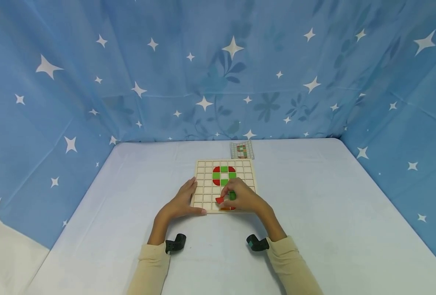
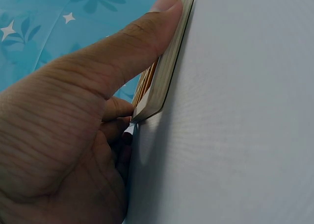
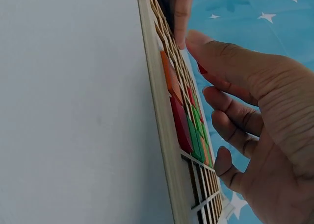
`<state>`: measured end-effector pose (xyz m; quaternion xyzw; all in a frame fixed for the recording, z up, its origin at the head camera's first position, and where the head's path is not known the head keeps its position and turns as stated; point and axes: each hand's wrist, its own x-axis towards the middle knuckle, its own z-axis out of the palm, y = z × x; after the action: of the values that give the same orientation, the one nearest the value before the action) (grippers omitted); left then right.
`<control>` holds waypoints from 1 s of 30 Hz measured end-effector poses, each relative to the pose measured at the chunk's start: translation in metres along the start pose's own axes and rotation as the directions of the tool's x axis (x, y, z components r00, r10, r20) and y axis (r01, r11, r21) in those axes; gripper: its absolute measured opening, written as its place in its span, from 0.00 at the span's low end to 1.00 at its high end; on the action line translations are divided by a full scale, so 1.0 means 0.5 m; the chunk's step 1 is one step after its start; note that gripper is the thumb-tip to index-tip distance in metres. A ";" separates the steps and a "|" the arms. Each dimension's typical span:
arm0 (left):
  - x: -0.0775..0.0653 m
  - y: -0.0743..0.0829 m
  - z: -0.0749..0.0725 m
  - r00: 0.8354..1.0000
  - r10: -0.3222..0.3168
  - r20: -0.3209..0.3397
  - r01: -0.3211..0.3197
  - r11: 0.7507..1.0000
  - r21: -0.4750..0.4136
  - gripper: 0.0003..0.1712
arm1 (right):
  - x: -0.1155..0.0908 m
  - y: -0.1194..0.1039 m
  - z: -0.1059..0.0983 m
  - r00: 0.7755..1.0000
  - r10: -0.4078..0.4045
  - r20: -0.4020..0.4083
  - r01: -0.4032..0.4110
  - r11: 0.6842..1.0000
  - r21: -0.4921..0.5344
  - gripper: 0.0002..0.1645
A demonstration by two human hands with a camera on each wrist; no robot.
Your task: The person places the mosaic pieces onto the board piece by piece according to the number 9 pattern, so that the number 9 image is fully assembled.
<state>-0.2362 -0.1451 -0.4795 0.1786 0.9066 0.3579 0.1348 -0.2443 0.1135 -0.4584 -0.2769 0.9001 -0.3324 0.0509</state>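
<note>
A wooden grid board (image 1: pixel 203 190) lies on the table, with red, green and orange tiles set in some squares. My left hand (image 1: pixel 183 200) spans its near left corner. The straight thumb (image 2: pixel 142 42) lies along the front edge and the fingers rest against the left side. Above the near part of the board, my right hand (image 1: pixel 244 196) pinches a small red tile (image 1: pixel 219 200) with a curved edge between thumb and fingertips. In the right wrist view only a sliver of this tile (image 3: pixel 201 69) shows. The right hand partly covers the lower tiles, among them an orange tile (image 3: pixel 170 79).
Just beyond the board lies a pattern card (image 1: pixel 242 150) showing a grid with coloured shapes. White cloth covers the table (image 1: pixel 313 196). A blue curtain (image 1: pixel 166 82) with stars hangs behind it and at both sides.
</note>
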 end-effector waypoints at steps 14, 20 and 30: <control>-0.004 0.002 0.001 1.000 0.003 -0.001 -0.003 1.000 0.009 0.67 | 0.008 -0.009 0.030 1.000 -0.005 0.029 0.009 0.991 -0.135 0.14; 0.001 0.001 0.001 1.000 0.011 -0.007 -0.011 1.000 0.022 0.68 | 0.007 -0.015 0.025 0.999 0.013 0.029 -0.009 0.991 -0.132 0.16; 0.001 0.001 0.002 1.000 0.018 -0.008 -0.018 1.000 0.009 0.67 | 0.007 -0.009 0.024 0.999 0.027 0.041 -0.021 0.991 -0.130 0.16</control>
<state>-0.2362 -0.1439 -0.4798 0.1858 0.9072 0.3556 0.1269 -0.2420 0.1020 -0.4648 -0.2756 0.9218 -0.2669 0.0560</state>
